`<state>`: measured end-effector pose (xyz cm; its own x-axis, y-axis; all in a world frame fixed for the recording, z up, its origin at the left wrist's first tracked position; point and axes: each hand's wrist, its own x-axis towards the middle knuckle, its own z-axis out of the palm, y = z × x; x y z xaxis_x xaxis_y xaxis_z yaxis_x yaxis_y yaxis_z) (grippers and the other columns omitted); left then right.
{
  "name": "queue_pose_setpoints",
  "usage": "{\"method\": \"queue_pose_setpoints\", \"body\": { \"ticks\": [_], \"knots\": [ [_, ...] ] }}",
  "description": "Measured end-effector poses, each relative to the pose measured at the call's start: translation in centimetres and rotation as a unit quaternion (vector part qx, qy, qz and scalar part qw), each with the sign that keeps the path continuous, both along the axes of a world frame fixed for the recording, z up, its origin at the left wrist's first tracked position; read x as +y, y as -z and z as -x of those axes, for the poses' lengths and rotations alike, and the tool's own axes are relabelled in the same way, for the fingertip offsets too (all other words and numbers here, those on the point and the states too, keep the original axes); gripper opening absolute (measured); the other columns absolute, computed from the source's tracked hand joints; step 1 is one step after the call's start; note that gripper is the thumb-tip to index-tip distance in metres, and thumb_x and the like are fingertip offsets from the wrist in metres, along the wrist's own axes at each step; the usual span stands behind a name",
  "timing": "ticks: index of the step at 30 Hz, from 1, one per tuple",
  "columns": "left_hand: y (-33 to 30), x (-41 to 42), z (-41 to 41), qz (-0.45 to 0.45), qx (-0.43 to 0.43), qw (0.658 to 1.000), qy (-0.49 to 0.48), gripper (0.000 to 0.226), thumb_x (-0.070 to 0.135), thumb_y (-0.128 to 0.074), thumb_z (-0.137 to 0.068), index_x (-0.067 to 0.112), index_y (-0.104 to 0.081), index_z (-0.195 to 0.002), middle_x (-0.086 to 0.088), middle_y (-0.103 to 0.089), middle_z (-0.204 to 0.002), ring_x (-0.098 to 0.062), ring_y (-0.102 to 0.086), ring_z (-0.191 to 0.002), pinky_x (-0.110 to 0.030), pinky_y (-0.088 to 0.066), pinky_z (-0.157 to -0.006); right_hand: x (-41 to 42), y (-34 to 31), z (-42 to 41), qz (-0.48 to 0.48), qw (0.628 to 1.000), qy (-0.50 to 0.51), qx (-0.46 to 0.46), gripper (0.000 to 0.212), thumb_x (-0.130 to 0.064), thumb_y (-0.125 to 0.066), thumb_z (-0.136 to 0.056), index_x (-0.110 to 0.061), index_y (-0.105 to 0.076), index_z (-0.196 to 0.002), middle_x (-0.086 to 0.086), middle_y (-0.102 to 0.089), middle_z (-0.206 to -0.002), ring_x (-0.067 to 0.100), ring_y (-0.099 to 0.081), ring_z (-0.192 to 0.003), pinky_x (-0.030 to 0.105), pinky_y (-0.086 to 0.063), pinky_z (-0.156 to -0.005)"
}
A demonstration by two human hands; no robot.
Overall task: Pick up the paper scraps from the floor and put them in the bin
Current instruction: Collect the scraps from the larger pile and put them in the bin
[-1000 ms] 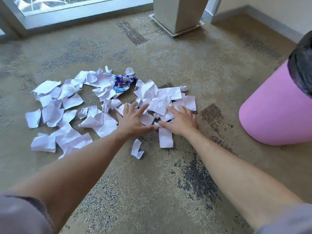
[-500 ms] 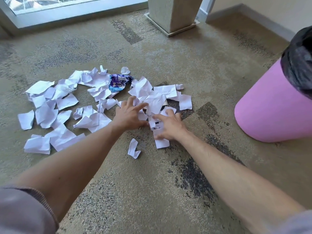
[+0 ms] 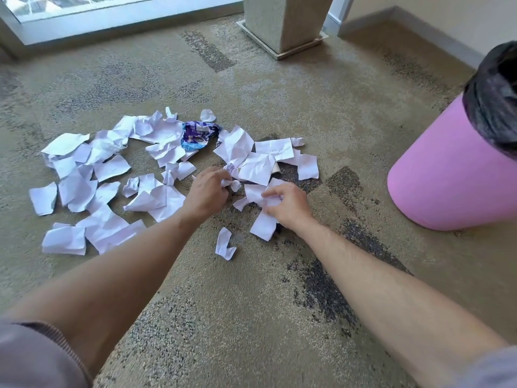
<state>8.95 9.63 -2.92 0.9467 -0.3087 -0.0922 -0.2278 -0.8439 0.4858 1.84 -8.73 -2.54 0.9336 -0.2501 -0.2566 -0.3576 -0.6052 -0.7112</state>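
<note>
Several white paper scraps (image 3: 112, 169) lie spread over the carpet, from the left to the middle. My left hand (image 3: 208, 191) has its fingers curled round crumpled scraps (image 3: 232, 180) in the middle of the pile. Just to its right, my right hand (image 3: 289, 205) grips a bunch of scraps (image 3: 263, 196) against the floor, and one scrap (image 3: 263, 226) sticks out under it. A pink bin (image 3: 453, 175) with a black liner (image 3: 495, 102) stands at the right edge, about a forearm's length from my right hand.
A crumpled blue and purple wrapper (image 3: 197, 137) lies among the scraps at the back. One small scrap (image 3: 224, 243) lies alone, nearer to me. A stone pillar base (image 3: 282, 26) stands at the back, with a window frame (image 3: 112, 21) to its left and a wall skirting (image 3: 436, 35) to the right.
Both hands went from lying flat and spread on the scraps to curling their fingers and bunching paper together. The scraps under them have crumpled and drawn inward.
</note>
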Motion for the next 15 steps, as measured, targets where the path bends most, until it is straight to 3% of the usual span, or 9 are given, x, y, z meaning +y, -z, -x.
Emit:
{"method": "queue_pose_setpoints", "body": {
  "ticks": [3,7,9,12,15],
  "knots": [
    [-0.2,-0.2,0.8,0.064,0.009,0.995,-0.075,0.030,0.000,-0.057,-0.083,0.013,-0.071,-0.107,-0.013,-0.068,-0.113,-0.031,-0.061,-0.104,-0.034,-0.048,-0.085,-0.1,-0.4,0.7,-0.055,0.998,0.043,-0.007,0.018,-0.004,-0.074,-0.079,-0.014,-0.076,-0.094,0.000,-0.070,-0.107,0.008,-0.059,-0.095,0.020,-0.044,-0.089],
    [-1.2,-1.2,2.3,0.178,0.086,0.969,-0.150,0.024,0.004,-0.060,-0.084,0.017,-0.073,-0.100,-0.003,-0.070,-0.094,-0.017,-0.063,-0.068,-0.021,-0.048,-0.052,0.0,-0.4,1.7,-0.111,0.990,0.083,-0.017,0.016,-0.005,-0.075,-0.080,-0.014,-0.075,-0.093,-0.006,-0.067,-0.101,0.005,-0.057,-0.093,0.019,-0.041,-0.086],
    [-2.0,-1.7,2.8,0.234,0.127,0.949,-0.170,0.020,0.007,-0.064,-0.083,0.020,-0.072,-0.097,0.002,-0.069,-0.083,-0.014,-0.062,-0.062,-0.027,-0.052,-0.052,-0.2,-0.2,2.3,-0.125,0.986,0.109,-0.034,0.014,-0.006,-0.076,-0.079,-0.016,-0.075,-0.089,-0.007,-0.068,-0.099,0.005,-0.060,-0.092,0.015,-0.044,-0.081],
    [-3.0,-2.1,3.2,0.314,0.195,0.909,-0.194,0.023,0.004,-0.071,-0.082,0.019,-0.071,-0.100,-0.004,-0.071,-0.087,-0.015,-0.066,-0.063,-0.033,-0.057,-0.057,-0.9,-0.4,3.4,-0.153,0.974,0.155,-0.062,0.012,-0.010,-0.077,-0.079,-0.019,-0.073,-0.086,-0.011,-0.067,-0.093,0.001,-0.060,-0.086,0.002,-0.041,-0.063],
    [-3.9,-2.6,3.6,0.378,0.241,0.867,-0.217,0.033,-0.001,-0.072,-0.079,0.012,-0.068,-0.110,-0.010,-0.071,-0.097,-0.017,-0.069,-0.070,-0.031,-0.057,-0.058,-2.1,-0.9,4.3,-0.208,0.951,0.211,-0.084,0.017,-0.007,-0.078,-0.078,-0.022,-0.072,-0.084,-0.013,-0.068,-0.096,0.005,-0.061,-0.097,0.013,-0.045,-0.076]
  ]
}}
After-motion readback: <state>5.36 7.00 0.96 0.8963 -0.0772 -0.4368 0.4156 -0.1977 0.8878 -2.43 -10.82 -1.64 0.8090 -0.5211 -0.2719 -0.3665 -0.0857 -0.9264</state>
